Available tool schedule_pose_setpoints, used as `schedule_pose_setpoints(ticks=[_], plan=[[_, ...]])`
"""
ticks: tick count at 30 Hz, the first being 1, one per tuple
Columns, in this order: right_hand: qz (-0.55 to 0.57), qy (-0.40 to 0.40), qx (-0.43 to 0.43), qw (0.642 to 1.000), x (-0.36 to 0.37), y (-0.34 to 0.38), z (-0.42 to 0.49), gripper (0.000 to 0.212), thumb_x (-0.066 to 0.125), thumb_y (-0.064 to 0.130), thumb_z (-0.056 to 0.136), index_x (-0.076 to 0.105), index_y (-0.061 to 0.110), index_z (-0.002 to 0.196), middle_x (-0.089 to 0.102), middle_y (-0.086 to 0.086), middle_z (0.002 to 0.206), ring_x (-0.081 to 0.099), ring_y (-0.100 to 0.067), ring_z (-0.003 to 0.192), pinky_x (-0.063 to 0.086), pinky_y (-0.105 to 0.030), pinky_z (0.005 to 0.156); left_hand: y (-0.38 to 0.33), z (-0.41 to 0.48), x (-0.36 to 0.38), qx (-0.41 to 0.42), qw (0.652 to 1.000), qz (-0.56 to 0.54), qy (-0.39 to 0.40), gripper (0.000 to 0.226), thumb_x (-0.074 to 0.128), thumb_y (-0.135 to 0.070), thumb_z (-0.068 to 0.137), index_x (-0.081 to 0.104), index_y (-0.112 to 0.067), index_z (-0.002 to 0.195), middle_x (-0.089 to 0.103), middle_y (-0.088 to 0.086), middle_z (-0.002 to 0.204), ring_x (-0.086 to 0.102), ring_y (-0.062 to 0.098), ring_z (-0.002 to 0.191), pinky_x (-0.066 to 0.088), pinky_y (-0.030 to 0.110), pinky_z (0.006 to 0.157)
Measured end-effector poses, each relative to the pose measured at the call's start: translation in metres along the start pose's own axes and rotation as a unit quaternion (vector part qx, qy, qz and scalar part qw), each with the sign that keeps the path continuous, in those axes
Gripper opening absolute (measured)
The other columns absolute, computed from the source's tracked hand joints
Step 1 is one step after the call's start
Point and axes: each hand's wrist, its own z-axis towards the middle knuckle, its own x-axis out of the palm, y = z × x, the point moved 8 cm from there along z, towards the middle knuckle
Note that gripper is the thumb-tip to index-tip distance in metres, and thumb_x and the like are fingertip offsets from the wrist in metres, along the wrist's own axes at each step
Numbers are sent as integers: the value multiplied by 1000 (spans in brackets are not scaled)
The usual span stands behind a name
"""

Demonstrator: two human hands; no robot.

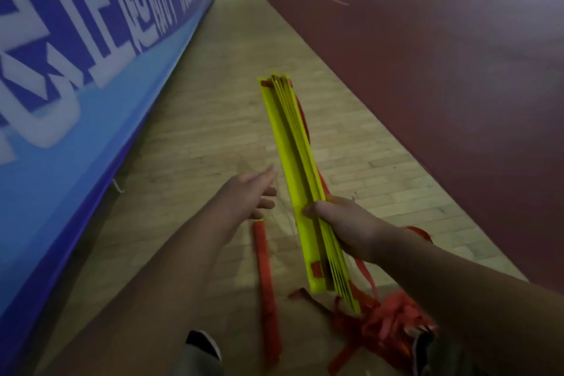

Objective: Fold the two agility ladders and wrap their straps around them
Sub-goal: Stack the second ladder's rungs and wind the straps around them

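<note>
Flat yellow plastic ladder-rung stack (pixel 290 146): right hand (pixel 345 223) is gripping it, fingers curled round; left hand (pixel 244 195) is reaching, fingers spread. Best keeping rungs squared while gathering red webbing straps (pixel 387 317).

Stacked rungs (pixel 300 180): yellow plastic, flat slats, smooth faces, slight sheen; red straps (pixel 390 317): woven cloth webbing by the look, matt, limp and creased where heaped; single strap (pixel 267 284) lying apart: same red cloth, matt, flat; floor strip (pixel 213 101): pale wood in narrow boards, smooth, dull satin finish; court surface (pixel 427 70): dark red, seamless, matt, appears synthetic; barrier panel (pixel 61 101): blue with white print, smooth, faintly glossy, material cannot be told.
</note>
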Motion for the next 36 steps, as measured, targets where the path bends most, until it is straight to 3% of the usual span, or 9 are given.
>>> schedule_pose_setpoints(ticks=[3, 6, 11, 17, 21, 24, 27, 31, 36], plan=[[-13, 101, -16, 995, 26, 1, -28, 28, 67, 19, 84, 74, 12, 110, 80, 3, 87, 76, -9, 79, 58, -23, 69, -4, -11, 13, -4, 987, -151, 53, 91, 67, -90, 80, 65, -27, 145, 78, 7, 131, 77, 30, 118, 61, 51, 97], [-89, 166, -6, 982, 40, -19, -42, 28, 67, 22, 86, 75, 16, 112, 79, 8, 93, 74, -5, 88, 56, -22, 79, -2, -28, 22, 22, 971, -235, 43, 76, 61, -71, 95, 59, -16, 147, 79, 12, 128, 77, 30, 117, 64, 51, 94], [-117, 153, 35, 981, 30, -43, -26, 43, 70, 23, 80, 81, 11, 120, 82, -10, 119, 77, -30, 114, 59, -47, 107, 13, -33, 12, 54, 973, -216, -63, 98, 77, -92, 67, 65, -35, 146, 76, -9, 136, 71, 20, 129, 55, 56, 112], [-168, 98, 56, 979, 22, -47, -9, 27, 75, 32, 102, 81, 17, 123, 85, -2, 115, 81, -23, 110, 58, -51, 111, 7, -29, 8, 93, 980, -130, -119, 22, 70, -58, 101, 70, -42, 116, 77, -17, 118, 73, 8, 114, 58, 44, 108], [-169, 50, 25, 984, 16, -36, -4, 33, 74, 49, 103, 81, 22, 122, 85, 3, 112, 81, -18, 106, 60, -46, 105, -4, -31, 13, 115, 985, -73, -105, 26, 63, -50, 107, 61, -46, 132, 69, -27, 112, 64, -9, 105, 53, 23, 96], [-175, 21, -5, 984, 12, -29, -1, 31, 70, 49, 106, 79, 25, 123, 85, 7, 106, 80, -10, 94, 58, -33, 84, -8, -28, 17, 126, 986, -38, -102, 23, 62, -49, 108, 60, -49, 131, 68, -32, 108, 60, -18, 100, 46, 6, 82], [-172, 11, -11, 985, 10, -27, 0, 29, 68, 48, 107, 79, 25, 121, 85, 5, 103, 78, -6, 84, 53, -26, 74, -12, -27, 19, 128, 986, -24, -101, 25, 60, -51, 108, 61, -48, 133, 68, -33, 109, 60, -19, 102, 45, 4, 80], [-101, 31, 5, 994, 12, -27, -1, 27, 66, 40, 110, 78, 23, 127, 85, 3, 113, 81, -16, 105, 62, -37, 93, -16, -26, 16, 131, 986, -13, -103, 21, 58, -55, 108, 60, -52, 129, 69, -31, 111, 61, -14, 105, 47, 13, 83], [-38, 32, 9, 999, 1, -23, -2, 27, 63, 37, 111, 75, 23, 131, 84, 1, 119, 81, -20, 110, 61, -43, 99, -19, -24, 13, 144, 984, -15, -102, 24, 56, -57, 107, 58, -54, 131, 69, -33, 116, 63, -16, 106, 49, 13, 86]])
